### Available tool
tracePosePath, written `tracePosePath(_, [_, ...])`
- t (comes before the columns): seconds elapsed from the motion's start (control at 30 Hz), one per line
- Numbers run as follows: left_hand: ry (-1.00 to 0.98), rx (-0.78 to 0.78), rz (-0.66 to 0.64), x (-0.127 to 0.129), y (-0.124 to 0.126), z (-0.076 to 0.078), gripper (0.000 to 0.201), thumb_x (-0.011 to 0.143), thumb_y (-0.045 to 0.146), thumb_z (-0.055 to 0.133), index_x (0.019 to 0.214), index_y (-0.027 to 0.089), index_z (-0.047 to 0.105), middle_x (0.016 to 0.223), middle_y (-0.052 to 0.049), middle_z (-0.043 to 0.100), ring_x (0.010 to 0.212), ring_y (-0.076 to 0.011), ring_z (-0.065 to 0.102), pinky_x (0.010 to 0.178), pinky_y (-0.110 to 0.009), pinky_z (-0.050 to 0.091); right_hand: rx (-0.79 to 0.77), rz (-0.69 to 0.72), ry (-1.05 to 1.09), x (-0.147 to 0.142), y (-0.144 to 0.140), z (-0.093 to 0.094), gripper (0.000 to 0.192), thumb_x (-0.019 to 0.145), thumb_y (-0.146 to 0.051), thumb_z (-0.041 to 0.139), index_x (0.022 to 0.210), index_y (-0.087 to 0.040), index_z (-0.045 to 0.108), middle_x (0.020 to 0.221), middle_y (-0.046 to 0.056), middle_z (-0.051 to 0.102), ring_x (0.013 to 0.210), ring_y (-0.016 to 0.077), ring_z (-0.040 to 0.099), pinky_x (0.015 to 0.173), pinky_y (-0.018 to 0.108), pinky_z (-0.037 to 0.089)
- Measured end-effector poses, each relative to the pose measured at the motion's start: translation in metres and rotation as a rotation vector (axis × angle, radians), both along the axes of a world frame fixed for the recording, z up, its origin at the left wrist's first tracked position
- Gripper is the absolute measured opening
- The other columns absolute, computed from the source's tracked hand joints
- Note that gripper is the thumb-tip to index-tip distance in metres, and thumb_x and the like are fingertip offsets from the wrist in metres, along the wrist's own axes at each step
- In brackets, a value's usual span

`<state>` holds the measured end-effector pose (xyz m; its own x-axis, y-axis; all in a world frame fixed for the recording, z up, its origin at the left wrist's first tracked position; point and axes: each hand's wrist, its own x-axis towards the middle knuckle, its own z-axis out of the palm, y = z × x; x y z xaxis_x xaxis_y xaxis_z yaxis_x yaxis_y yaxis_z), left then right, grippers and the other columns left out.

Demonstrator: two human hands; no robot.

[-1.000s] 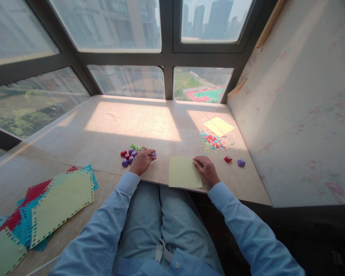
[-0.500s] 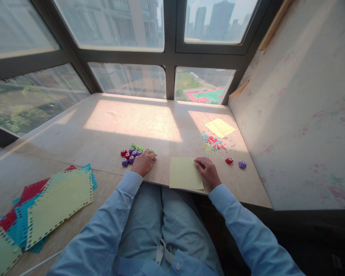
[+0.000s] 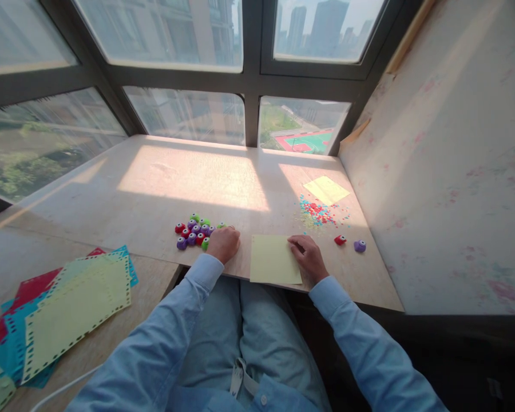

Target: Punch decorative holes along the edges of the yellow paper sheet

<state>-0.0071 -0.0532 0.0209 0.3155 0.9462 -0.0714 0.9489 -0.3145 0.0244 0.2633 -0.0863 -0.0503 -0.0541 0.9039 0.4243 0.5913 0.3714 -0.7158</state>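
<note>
My left hand (image 3: 224, 244) is closed at the right side of a cluster of small craft hole punches (image 3: 193, 237) in purple, red and green, each with a white round spot on top. Its curled fingers face away from me, so whatever they hold is hidden. A pale yellow sheet of paper (image 3: 274, 260) lies at the table's front edge, with a few small marks near its upper left corner. The fingers of my right hand (image 3: 308, 256) are pinched together on the upper right corner of this sheet.
Right of the sheet sit a red punch (image 3: 340, 240) and a purple punch (image 3: 360, 246). Behind them are scattered paper bits (image 3: 317, 213) and a yellow paper square (image 3: 327, 190). Punched sheets (image 3: 81, 309) overlap at left, near a white cable (image 3: 68, 386). Windows and a wall border the table.
My left hand has moved right, from over the punches towards the sheet, and its fingers have curled in. A green punch it covered now shows. My right hand stays at the sheet's corner.
</note>
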Motion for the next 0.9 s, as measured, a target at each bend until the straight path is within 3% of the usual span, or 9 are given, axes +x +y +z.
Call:
tracePosePath(0.27, [0.0,-0.012,-0.082,0.002,0.003,0.002,0.028,0.088,0.014,0.046,0.087,0.009,0.074,0.094,-0.022,0.068,0.091,-0.0316,0.068,0.079,-0.042,0.049,-0.004,-0.001,0.006,-0.001,-0.001,0.002,0.018,0.087,-0.027,0.053,0.091,-0.021,0.071,0.095,0.01,0.072,0.094,0.0261,0.063,0.087,0.044,0.05])
tracePosePath(0.53, [-0.1,0.051,-0.054,0.002,0.001,0.001,0.024,0.088,0.019,0.046,0.087,0.011,0.068,0.094,-0.016,0.067,0.089,-0.0279,0.066,0.076,-0.037,0.048,0.041,-0.021,0.062,0.0,-0.001,0.0,0.016,0.087,-0.024,0.055,0.091,-0.021,0.071,0.092,0.008,0.073,0.092,0.0242,0.064,0.085,0.042,0.051])
tracePosePath(0.6, [-0.295,0.077,-0.005,0.007,0.0,0.001,0.02,0.088,0.02,0.047,0.087,0.012,0.066,0.09,-0.012,0.066,0.086,-0.0243,0.064,0.075,-0.035,0.047,0.075,-0.037,0.1,0.0,-0.001,0.001,0.015,0.087,-0.024,0.056,0.09,-0.022,0.071,0.092,0.008,0.073,0.092,0.0238,0.065,0.085,0.042,0.052])
tracePosePath(0.67, [-0.619,0.021,0.058,0.015,-0.001,0.0,0.018,0.087,0.024,0.049,0.084,0.014,0.063,0.082,-0.008,0.064,0.077,-0.0196,0.06,0.071,-0.031,0.045,0.102,-0.047,0.133,0.0,-0.003,0.002,0.014,0.087,-0.025,0.058,0.089,-0.023,0.071,0.091,0.007,0.073,0.092,0.0235,0.066,0.085,0.042,0.052])
tracePosePath(0.8, [-1.284,-0.406,0.15,0.039,-0.005,-0.005,0.026,0.085,0.042,0.055,0.083,0.016,0.058,0.062,0.003,0.051,0.054,-0.0104,0.046,0.054,-0.024,0.036,0.123,-0.029,0.163,-0.003,-0.006,0.008,0.012,0.087,-0.024,0.06,0.089,-0.024,0.071,0.091,0.006,0.073,0.091,0.0226,0.067,0.084,0.041,0.053])
tracePosePath(0.9, [-1.513,-0.645,0.2,0.056,-0.009,-0.01,0.033,0.076,0.047,0.065,0.079,0.016,0.055,0.059,0.005,0.048,0.05,-0.0072,0.042,0.051,-0.022,0.032,0.142,-0.004,0.162,-0.005,-0.009,0.013,0.012,0.087,-0.025,0.06,0.09,-0.024,0.071,0.091,0.006,0.073,0.09,0.022,0.067,0.083,0.04,0.053])
